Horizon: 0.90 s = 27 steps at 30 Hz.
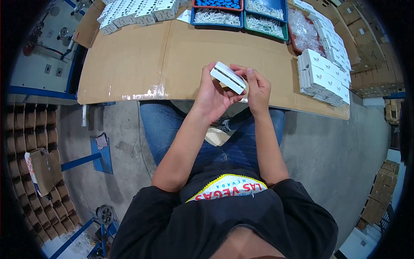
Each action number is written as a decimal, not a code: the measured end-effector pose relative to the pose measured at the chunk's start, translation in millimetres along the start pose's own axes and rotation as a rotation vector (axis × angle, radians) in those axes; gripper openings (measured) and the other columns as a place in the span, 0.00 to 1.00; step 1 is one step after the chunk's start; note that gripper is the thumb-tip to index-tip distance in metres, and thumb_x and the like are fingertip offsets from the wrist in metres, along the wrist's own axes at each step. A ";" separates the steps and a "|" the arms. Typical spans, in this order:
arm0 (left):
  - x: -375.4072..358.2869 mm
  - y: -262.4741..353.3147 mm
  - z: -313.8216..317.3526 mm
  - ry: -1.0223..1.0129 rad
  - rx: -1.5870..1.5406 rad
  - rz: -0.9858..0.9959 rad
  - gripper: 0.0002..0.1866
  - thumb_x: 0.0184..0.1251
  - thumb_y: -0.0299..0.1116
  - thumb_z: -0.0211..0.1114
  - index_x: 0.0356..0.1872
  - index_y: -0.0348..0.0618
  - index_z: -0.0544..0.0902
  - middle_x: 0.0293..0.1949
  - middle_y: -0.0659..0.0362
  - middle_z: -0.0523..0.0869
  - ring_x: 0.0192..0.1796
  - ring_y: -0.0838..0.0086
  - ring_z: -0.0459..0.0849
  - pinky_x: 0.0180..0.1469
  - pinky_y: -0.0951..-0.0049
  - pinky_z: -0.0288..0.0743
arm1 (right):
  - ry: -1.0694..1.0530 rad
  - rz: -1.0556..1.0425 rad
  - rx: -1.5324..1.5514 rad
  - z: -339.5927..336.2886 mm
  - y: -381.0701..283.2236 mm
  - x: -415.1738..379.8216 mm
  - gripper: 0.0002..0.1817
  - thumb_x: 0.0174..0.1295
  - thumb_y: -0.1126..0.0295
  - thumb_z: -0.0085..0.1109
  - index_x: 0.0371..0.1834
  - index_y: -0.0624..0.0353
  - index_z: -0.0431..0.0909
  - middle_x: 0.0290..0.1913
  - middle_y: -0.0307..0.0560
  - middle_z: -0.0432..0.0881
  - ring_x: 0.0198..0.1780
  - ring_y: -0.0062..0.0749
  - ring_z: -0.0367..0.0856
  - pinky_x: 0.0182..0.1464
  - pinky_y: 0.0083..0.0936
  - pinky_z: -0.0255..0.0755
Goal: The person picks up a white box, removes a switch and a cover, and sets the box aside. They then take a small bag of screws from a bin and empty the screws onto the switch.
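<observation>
Head view: the cardboard-covered table [125, 64] spanned the upper field, carrying stacked white boxes [324, 80] at its right and a further block of cartons [138, 12] at its far left. Between these stood a blue tray [217, 27] and a green tray [266, 35], both filled with slender pale pieces. Above the table's near edge, the left hand [210, 101] cradled a single white box [228, 72], its grip closed about the left end, palm turned upward. The right hand [258, 93] met the opposite end with bent fingers; whether its grip pinched any part could not be told. The box was tilted, with a narrow dark band [228, 78] along its near side. Sound handling appeared to require steady support from the left grip and only light fingertip force from the right, lest the corners crease.
</observation>
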<state>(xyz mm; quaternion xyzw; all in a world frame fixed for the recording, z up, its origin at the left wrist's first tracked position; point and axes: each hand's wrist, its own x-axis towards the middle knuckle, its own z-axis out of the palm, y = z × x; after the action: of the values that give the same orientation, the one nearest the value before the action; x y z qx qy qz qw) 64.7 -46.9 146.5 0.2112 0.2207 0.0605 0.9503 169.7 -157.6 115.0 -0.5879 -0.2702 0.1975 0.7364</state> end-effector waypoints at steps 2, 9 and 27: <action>0.6 0.1 -0.3 -0.002 -0.002 0.003 0.35 0.79 0.65 0.43 0.59 0.40 0.77 0.49 0.49 0.87 0.42 0.58 0.89 0.43 0.64 0.85 | -0.040 -0.052 0.010 -1.9 2.1 0.2 0.30 0.85 0.52 0.42 0.48 0.71 0.84 0.58 0.63 0.87 0.58 0.38 0.86 0.63 0.32 0.77; -3.7 2.0 6.2 0.039 0.024 0.059 0.36 0.77 0.67 0.45 0.59 0.42 0.78 0.51 0.50 0.88 0.44 0.60 0.89 0.45 0.62 0.84 | -0.066 0.172 0.681 -4.2 -18.5 5.4 0.60 0.70 0.21 0.26 0.77 0.73 0.62 0.78 0.70 0.65 0.82 0.56 0.61 0.82 0.44 0.54; -3.7 2.2 4.9 0.026 -0.073 0.092 0.36 0.75 0.68 0.48 0.59 0.43 0.79 0.48 0.50 0.87 0.43 0.59 0.86 0.45 0.61 0.79 | -0.258 0.206 1.351 -17.2 -12.8 8.0 0.66 0.61 0.15 0.33 0.85 0.66 0.47 0.87 0.65 0.43 0.88 0.56 0.38 0.82 0.56 0.52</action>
<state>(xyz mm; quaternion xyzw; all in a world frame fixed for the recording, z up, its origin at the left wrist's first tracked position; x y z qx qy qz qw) 63.6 -47.5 152.9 0.1857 0.2209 0.1148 0.9505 186.4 -168.7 125.9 0.0048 -0.1163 0.4598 0.8804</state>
